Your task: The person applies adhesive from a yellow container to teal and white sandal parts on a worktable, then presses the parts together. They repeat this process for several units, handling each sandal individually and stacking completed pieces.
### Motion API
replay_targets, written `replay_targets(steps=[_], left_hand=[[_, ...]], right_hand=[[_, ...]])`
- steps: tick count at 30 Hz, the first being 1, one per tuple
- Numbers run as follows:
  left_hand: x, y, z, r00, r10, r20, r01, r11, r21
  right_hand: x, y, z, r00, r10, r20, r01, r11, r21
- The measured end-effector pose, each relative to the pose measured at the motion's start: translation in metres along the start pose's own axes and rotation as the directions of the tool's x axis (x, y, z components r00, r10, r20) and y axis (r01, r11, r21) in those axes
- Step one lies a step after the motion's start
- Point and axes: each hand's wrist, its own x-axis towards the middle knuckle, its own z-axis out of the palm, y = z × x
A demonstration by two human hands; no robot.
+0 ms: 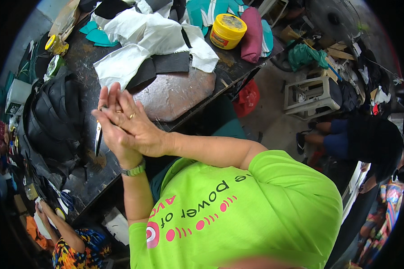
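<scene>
My left hand (pixel 116 136), with a watch on its wrist, and my right hand (pixel 141 123), wearing a ring, press together palm to palm over the table's near edge. Their fingers are stretched out and slightly blurred. Between the palms I cannot see, though a small dark spot shows near the fingertips. A pair of scissors (pixel 98 139) lies beside my left hand. Just beyond my fingers are a worn brown board (pixel 184 96), black pieces (pixel 171 62) of material and a crumpled white cloth (pixel 143 33).
A yellow tub (pixel 228 31) stands by a maroon bundle (pixel 252 36). Stacked black curved pieces (pixel 51 116) fill the table's left side. A grey plastic stool (pixel 312 96) and a person in dark clothes (pixel 372 139) are at right. Another person's hands (pixel 54 215) work at lower left.
</scene>
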Motion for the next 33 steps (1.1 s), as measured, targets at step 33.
replay_targets(steps=[33], left_hand=[[-0.046, 0.018, -0.035, 0.940, 0.023, 0.340, -0.289, 0.582, 0.760]], right_hand=[[-0.005, -0.010, -0.069, 0.977, 0.175, 0.121, -0.202, 0.940, 0.276]])
